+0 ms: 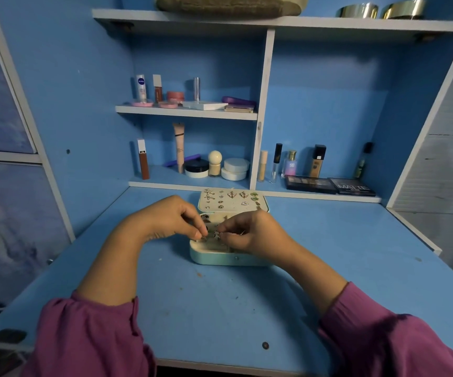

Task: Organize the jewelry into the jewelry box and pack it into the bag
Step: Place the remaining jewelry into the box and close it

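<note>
My left hand (170,221) and right hand (244,232) were curled in over the open jewelry box (214,254); the left fingertips (199,235) pinched something small and silvery, and the right fingertips (219,233) pinched a second small piece (216,235) just beside it; whether these were two earrings or the halves of one, I could not tell, for they were tiny and partly hidden. Both pinches hung close together just above the box's pale tray, directly below my knuckles; my judgement was that I was seating a piece into a slot there. To do it well I meant to keep the grip at the very tips so that I could see the slot, lower the piece straight, and let go only once it sat firm; a slip would have dropped it among the compartments. Beyond my fingers the lid (232,200) lay open and away from me, its cushion already carrying rows of earrings (230,195). Further out stood the blue desk (219,308), then shelves of cosmetics (192,99); I saw no bag.
</note>
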A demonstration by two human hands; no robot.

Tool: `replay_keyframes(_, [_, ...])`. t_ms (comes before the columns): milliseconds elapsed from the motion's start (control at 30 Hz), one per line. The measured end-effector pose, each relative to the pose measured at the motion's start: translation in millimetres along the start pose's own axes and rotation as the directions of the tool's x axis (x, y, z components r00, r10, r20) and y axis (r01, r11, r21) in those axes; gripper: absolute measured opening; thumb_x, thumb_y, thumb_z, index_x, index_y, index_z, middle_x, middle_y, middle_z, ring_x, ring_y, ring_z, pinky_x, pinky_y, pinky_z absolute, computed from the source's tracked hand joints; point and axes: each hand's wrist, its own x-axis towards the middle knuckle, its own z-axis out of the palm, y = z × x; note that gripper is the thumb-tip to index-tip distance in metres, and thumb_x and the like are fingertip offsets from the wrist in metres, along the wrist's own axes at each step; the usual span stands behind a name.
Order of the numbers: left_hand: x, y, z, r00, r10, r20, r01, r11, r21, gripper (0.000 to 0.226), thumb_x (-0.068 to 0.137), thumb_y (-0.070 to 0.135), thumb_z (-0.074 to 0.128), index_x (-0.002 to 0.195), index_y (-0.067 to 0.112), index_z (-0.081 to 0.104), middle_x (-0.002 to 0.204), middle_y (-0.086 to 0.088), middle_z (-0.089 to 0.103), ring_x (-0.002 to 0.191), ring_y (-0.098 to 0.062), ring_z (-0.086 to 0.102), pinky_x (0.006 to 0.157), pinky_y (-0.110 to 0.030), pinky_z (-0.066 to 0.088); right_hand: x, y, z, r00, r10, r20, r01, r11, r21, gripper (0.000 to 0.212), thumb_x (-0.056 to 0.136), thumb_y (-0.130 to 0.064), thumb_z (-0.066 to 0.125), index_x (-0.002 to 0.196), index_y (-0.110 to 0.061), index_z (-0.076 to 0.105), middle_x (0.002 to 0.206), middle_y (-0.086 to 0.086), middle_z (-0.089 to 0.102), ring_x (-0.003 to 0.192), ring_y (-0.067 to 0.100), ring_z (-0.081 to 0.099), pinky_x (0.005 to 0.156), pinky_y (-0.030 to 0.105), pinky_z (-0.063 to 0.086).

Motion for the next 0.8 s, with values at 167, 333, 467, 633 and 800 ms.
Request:
replay_keyframes(167, [1.1, -1.8, 0.3, 1.0, -0.023, 0.012, 0.023, 1.0, 0.021, 0.019, 0.073, 0.005, 0.079, 0.074, 0.023, 0.075, 0.072, 0.014, 0.069, 0.064, 0.009, 0.056, 0.065, -0.008, 0.039, -4.4, -5.5, -0.3, 0.996, -0.052, 0.067, 0.049, 0.998, 0.041, 0.016, 0.079, -0.026, 0.076, 0.095, -0.025, 0.077, 0.086, -0.011, 0.073, 0.067, -0.005, 0.055, 0.066, 0.012, 0.043])
replay_keyframes(333, [3.2, -4.2, 0.2, 0.999, -0.036, -0.006, 0.036, 0.999, 0.024, 0.018, 0.072, 0.005, 0.08, 0.073, 0.022, 0.073, 0.065, 0.014, 0.066, 0.058, 0.009, 0.054, 0.062, -0.008, 0.04, -6.4, -8.6, -0.4, 0.983, -0.164, 0.084, 0.167, 0.986, -0.027, 0.019, 0.081, -0.02, 0.074, 0.101, -0.02, 0.076, 0.092, -0.006, 0.071, 0.076, 0.004, 0.058, 0.063, 0.007, 0.04])
replay_keyframes(467, [4.0, -3.8, 1.1, 0.999, -0.04, 0.004, 0.04, 0.999, 0.033, 0.02, 0.073, 0.004, 0.078, 0.071, 0.023, 0.072, 0.063, 0.017, 0.066, 0.058, 0.01, 0.055, 0.06, -0.006, 0.039, -5.8, -6.3, -0.1, 0.98, -0.186, 0.075, 0.189, 0.982, -0.028, 0.017, 0.08, -0.019, 0.075, 0.097, -0.021, 0.076, 0.089, -0.004, 0.068, 0.075, -0.002, 0.053, 0.061, 0.007, 0.04])
replay_keyframes(633, [3.8, -4.5, 1.4, 0.999, -0.04, 0.015, 0.04, 0.999, 0.017, 0.018, 0.073, 0.004, 0.078, 0.071, 0.021, 0.073, 0.065, 0.015, 0.068, 0.062, 0.008, 0.058, 0.067, -0.013, 0.042, -4.5, -2.0, 1.5, 0.97, -0.234, 0.068, 0.239, 0.969, -0.062, 0.013, 0.079, -0.016, 0.077, 0.092, -0.018, 0.078, 0.082, -0.015, 0.061, 0.083, -0.006, 0.055, 0.07, 0.004, 0.037])
replay_keyframes(800, [4.0, -3.9, 1.6, 0.999, -0.04, 0.017, 0.04, 0.999, 0.008, 0.017, 0.073, 0.004, 0.078, 0.071, 0.021, 0.073, 0.067, 0.013, 0.069, 0.063, 0.008, 0.059, 0.067, -0.012, 0.042, -4.3, -3.1, 2.1, 0.957, -0.27, 0.108, 0.282, 0.953, -0.114, 0.013, 0.082, -0.011, 0.073, 0.094, -0.012, 0.077, 0.089, -0.006, 0.063, 0.08, -0.009, 0.052, 0.075, 0.001, 0.034])
